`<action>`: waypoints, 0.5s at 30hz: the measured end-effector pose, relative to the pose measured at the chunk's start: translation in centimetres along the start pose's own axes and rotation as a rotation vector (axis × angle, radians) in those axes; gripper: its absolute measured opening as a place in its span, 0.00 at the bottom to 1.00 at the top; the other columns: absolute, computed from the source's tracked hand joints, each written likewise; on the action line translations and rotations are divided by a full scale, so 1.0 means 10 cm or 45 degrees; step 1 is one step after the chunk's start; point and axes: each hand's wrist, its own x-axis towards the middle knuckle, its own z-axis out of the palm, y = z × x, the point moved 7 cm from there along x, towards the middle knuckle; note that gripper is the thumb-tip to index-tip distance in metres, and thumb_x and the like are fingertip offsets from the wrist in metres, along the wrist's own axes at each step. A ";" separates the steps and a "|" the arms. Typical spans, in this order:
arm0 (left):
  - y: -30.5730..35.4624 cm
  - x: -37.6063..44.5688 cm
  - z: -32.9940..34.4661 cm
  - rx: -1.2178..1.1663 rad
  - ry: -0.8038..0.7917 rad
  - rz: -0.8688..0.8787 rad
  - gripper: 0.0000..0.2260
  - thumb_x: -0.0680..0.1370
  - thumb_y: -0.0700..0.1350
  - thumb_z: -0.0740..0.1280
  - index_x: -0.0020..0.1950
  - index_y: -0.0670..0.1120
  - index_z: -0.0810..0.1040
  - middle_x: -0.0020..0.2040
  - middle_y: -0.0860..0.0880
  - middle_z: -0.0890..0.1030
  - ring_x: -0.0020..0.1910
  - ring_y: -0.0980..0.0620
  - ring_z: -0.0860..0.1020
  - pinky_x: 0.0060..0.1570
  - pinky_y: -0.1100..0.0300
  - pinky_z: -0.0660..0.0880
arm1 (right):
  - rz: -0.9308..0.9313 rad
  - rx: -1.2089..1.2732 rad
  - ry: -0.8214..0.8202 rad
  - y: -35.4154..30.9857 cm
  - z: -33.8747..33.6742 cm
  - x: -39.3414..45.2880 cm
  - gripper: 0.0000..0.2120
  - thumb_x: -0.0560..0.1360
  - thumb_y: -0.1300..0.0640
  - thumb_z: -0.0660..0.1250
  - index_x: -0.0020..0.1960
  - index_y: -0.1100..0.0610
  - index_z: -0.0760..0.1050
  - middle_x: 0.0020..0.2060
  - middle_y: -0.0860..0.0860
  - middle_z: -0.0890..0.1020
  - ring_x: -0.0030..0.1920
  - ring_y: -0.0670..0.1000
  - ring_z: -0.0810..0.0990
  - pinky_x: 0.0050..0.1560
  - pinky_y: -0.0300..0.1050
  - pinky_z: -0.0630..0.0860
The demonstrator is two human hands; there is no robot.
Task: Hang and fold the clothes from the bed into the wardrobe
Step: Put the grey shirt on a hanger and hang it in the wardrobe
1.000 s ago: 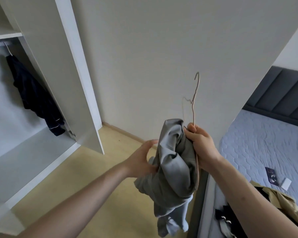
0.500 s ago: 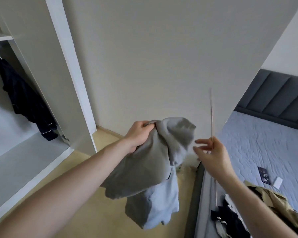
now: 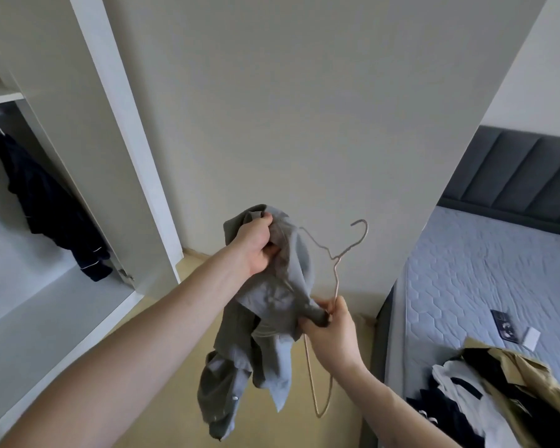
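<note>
We take the open wardrobe point(image 3: 62, 286) as our landmark; it fills the left of the view, its white door point(image 3: 123, 140) swung out toward us. Inside it, under the shelf, a dark garment point(image 3: 52, 205) hangs from a hanger on the rail, its hem just above the wardrobe floor. To the right of the wardrobe, past a pale wall, lies the bed point(image 3: 485, 286) with its quilted grey-blue mattress and dark padded headboard point(image 3: 518, 176). On the bed's near corner, far from the wardrobe, sits a heap of clothes point(image 3: 498, 392) in black, white and mustard, and beyond it on the mattress a dark phone-like slab point(image 3: 505, 324) beside a small white card point(image 3: 531, 337).

Between wardrobe and bed, in front of us, we hold the grey shirt point(image 3: 262, 318) in the air, crumpled and dangling toward the wooden floor point(image 3: 162, 402). Our left hand point(image 3: 256, 247), on the wardrobe side, has its fingers curled tight round a bunch of the shirt's upper fabric. Our right hand point(image 3: 333, 328), lower and on the bed side, pinches a fold of the shirt together with the thin wire hanger point(image 3: 335, 279), thumb pressed against fingertips. The hanger's hook points up and away from the wardrobe; its lower loop hangs below the right hand.
</note>
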 end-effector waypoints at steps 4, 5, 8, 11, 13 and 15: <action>0.14 -0.03 -0.18 0.098 -0.027 0.093 0.13 0.85 0.51 0.63 0.62 0.43 0.77 0.59 0.43 0.83 0.53 0.46 0.82 0.50 0.52 0.80 | -0.095 0.203 0.086 -0.26 -0.18 0.29 0.20 0.76 0.66 0.71 0.40 0.52 0.61 0.31 0.46 0.68 0.35 0.48 0.66 0.35 0.47 0.67; 0.14 -0.06 -0.24 0.154 -0.051 0.135 0.14 0.86 0.49 0.62 0.64 0.41 0.77 0.61 0.41 0.82 0.54 0.46 0.82 0.51 0.52 0.80 | -0.105 0.280 0.056 -0.35 -0.22 0.37 0.20 0.77 0.67 0.70 0.40 0.52 0.60 0.30 0.45 0.68 0.34 0.48 0.66 0.34 0.46 0.67; -0.09 -0.18 -0.41 0.529 -0.215 0.199 0.14 0.86 0.46 0.60 0.66 0.39 0.77 0.65 0.37 0.80 0.60 0.39 0.82 0.62 0.45 0.79 | -0.111 0.425 -0.011 -0.57 -0.34 0.55 0.20 0.78 0.69 0.67 0.40 0.52 0.61 0.29 0.45 0.69 0.32 0.48 0.69 0.30 0.41 0.70; -0.54 -0.37 -0.49 0.885 -0.470 0.221 0.13 0.82 0.51 0.67 0.64 0.47 0.80 0.60 0.45 0.84 0.59 0.47 0.83 0.65 0.48 0.78 | -0.085 0.489 -0.013 -0.71 -0.41 0.65 0.20 0.78 0.71 0.65 0.40 0.52 0.61 0.30 0.47 0.70 0.31 0.47 0.71 0.31 0.40 0.73; -0.83 -0.51 -0.46 1.145 -0.538 0.275 0.19 0.73 0.61 0.74 0.60 0.55 0.79 0.54 0.54 0.84 0.54 0.55 0.83 0.60 0.53 0.80 | -0.064 0.523 0.003 -0.79 -0.43 0.68 0.20 0.78 0.72 0.64 0.40 0.52 0.60 0.33 0.50 0.69 0.32 0.48 0.71 0.32 0.41 0.73; -1.04 -0.62 -0.38 1.331 -0.510 0.356 0.25 0.64 0.71 0.76 0.55 0.62 0.75 0.50 0.59 0.82 0.49 0.60 0.82 0.50 0.60 0.80 | -0.048 0.523 -0.019 -0.87 -0.42 0.69 0.19 0.78 0.72 0.64 0.41 0.52 0.61 0.35 0.52 0.70 0.35 0.50 0.72 0.35 0.44 0.74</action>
